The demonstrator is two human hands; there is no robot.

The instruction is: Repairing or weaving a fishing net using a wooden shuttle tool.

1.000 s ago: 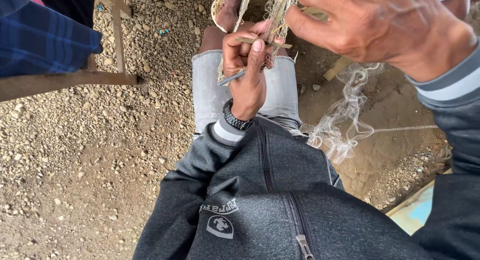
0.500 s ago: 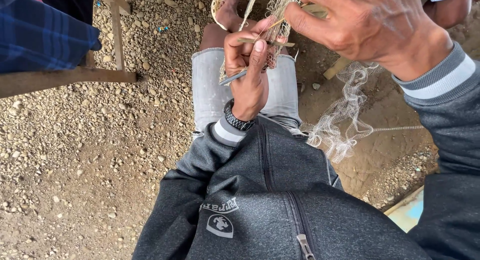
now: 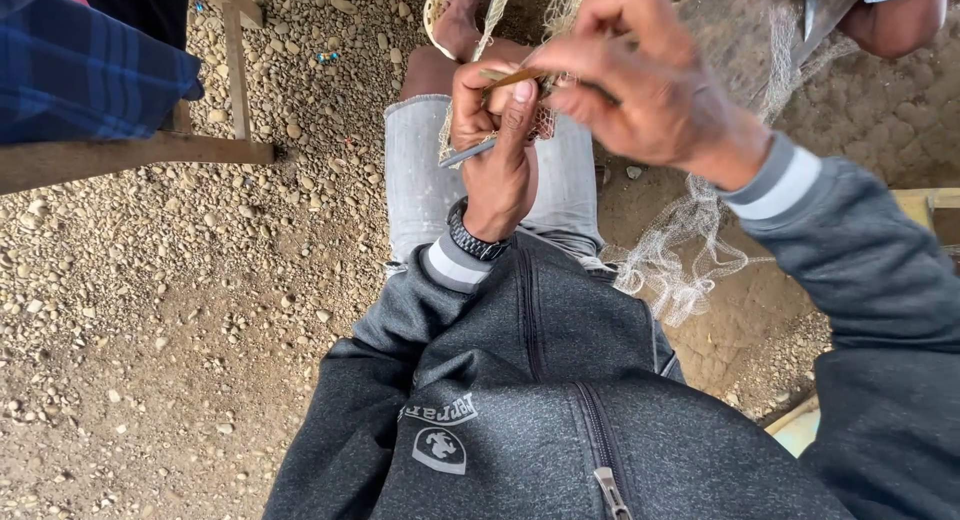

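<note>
The right hand (image 3: 640, 90) has dropped lower, closer to the left hand (image 3: 497, 145).

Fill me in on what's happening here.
A seated person in a grey zip jacket works on a pale fishing net draped over their lap. The left hand pinches the mesh together with a thin grey tool. The right hand pinches the net just above it, beside a small brown stick. Gravel covers the ground below.

Support surface: bare gravel ground (image 3: 150, 310).
Loose pebbles throughout; pale netting (image 3: 665, 270) trails onto it at right; wooden frame legs (image 3: 235, 65) stand upper left.
</note>
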